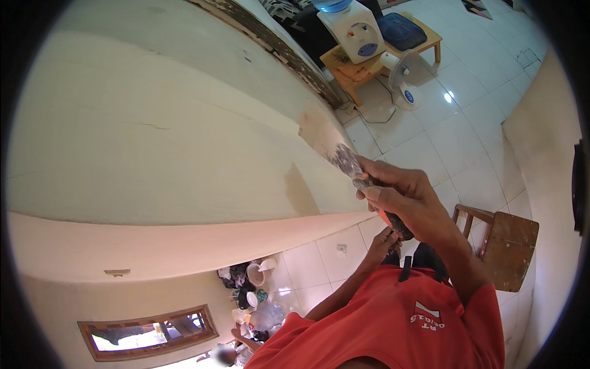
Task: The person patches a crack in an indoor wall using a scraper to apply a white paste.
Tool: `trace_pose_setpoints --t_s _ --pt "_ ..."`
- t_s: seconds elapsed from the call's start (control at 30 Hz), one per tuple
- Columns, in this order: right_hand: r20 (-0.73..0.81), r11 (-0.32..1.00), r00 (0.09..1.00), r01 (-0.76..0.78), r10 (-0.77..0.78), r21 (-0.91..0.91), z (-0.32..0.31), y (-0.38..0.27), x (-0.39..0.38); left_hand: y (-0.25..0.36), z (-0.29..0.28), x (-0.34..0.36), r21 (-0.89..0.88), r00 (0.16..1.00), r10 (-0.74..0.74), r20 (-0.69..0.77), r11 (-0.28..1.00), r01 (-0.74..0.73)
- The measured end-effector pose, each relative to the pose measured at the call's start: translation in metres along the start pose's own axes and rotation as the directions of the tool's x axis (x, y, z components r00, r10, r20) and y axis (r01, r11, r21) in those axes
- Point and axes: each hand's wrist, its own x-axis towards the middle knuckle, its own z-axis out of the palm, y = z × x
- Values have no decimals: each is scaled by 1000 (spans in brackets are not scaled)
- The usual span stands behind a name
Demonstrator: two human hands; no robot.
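My right hand [413, 200] is closed around the black and orange handle of a putty knife [324, 136]. The wide metal blade, smeared with dark and pale residue, lies at the surface of the pale wall [203, 141], close to its edge. A shadow falls on the wall below the blade. Lower down, in front of my waist, my left hand [383, 243] has its fingers curled together near the butt of the handle. What they hold, if anything, is too hidden to make out.
A water dispenser [356, 34] and a blue bag [401, 32] stand on a low wooden table, with a white fan [401, 77] beside it. A wooden chair [513, 251] stands at right. Buckets [257, 275] and another person [243, 349] are at lower left.
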Motion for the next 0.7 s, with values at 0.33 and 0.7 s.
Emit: trace_pose_setpoints --t_s 0.33,0.7 --pt "170 937 984 14 49 -350 42 -91 31 -35 -9 33 88 989 88 120 991 -99" --pt "154 927 968 236 -198 -293 55 -103 14 -16 -34 25 140 962 -39 271 990 1"
